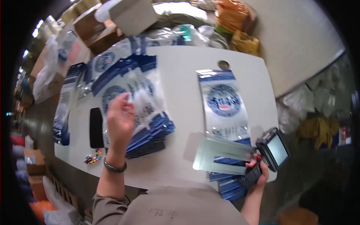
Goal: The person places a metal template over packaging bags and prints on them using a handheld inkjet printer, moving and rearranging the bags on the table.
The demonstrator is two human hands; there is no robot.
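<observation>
My left hand (120,119) is over a fanned pile of blue-and-white printed plastic bags (150,108) on the table's left half. Its fingers are loosely bent and slightly blurred, and I see nothing between them. My right hand (262,173) grips the black handle of a handheld printer (273,150) with a lit screen. A pale, slotted guide plate (225,152) sticks out from the printer to the left. The plate lies over the lower part of a bag (224,101) with a round blue emblem. More bags (230,187) show below the plate, near the table edge.
On the white table (180,75) are a black phone-like slab (96,127), a colourful bead string (93,156) and more bags (65,108) at the far left. Cardboard boxes (133,17) and an orange plastic bag (231,15) stand behind it. A pale surface (300,41) adjoins at right.
</observation>
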